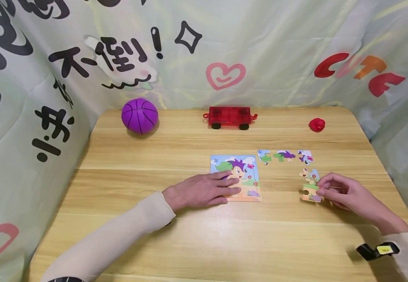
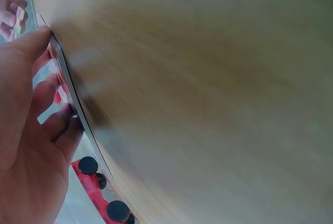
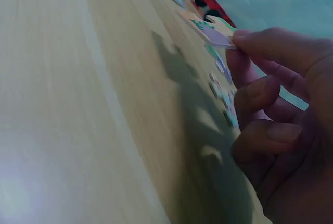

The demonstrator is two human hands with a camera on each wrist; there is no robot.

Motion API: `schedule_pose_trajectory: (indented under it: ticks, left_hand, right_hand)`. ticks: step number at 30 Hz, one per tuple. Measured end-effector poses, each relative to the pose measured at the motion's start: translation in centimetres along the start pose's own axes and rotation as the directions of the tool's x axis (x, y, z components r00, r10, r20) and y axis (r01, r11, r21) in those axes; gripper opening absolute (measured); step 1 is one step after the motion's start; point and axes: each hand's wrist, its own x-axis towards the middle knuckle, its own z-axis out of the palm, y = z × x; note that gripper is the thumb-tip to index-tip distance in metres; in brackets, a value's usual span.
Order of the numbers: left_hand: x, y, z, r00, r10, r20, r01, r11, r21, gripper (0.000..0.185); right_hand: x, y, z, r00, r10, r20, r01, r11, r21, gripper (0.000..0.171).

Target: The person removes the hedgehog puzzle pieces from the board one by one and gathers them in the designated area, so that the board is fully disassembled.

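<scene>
A puzzle piece [image 1: 311,193] is pinched by the right hand [image 1: 345,194]; the puzzle board [image 1: 249,164] is pressed flat-fingered by the left hand [image 1: 204,190]. Lifting and aligning likely follow.

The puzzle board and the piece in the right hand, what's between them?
Head view: only bare table lies between the puzzle board and the held piece.

L hand [image 1: 204,190] lies flat, palm down, fingers straight & pointing right, L forearm in beige sleeve running in from lower left. R hand [image 1: 345,194] sits near right edge, fingers curled, thumb & fingertips [image 3: 250,41] pinching together, wrist angled in from lower right, black strap w/ yellow tag at the cuff.
</scene>
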Motion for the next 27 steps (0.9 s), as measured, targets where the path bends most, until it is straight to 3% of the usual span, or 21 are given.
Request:
schedule_pose_trajectory:
  ticks: [9,20,27]
  left_hand:
    - [0.0,-0.1,-0.1,1.0,-0.023,0.009,0.024,0.997,-0.076,0.052]
    - [0.0,0.0,-0.2,0.999,-0.02,0.027,0.022,0.999,-0.044,0.053]
    - [0.1,0.0,-0.2,1.0,-0.015,0.027,0.016,1.0,-0.025,0.053]
  right_hand:
    - [-1.3,1.3,-1.5,0.999,0.034,0.001,-0.034,0.993,-0.109,0.018]
    - [-1.2,2.3,-1.8,0.999,0.026,-0.028,-0.03,0.981,-0.192,0.02]
    - [-0.6,2.3,-1.3,0.992,-0.102,-0.071,0.077,0.953,-0.292,0.01]
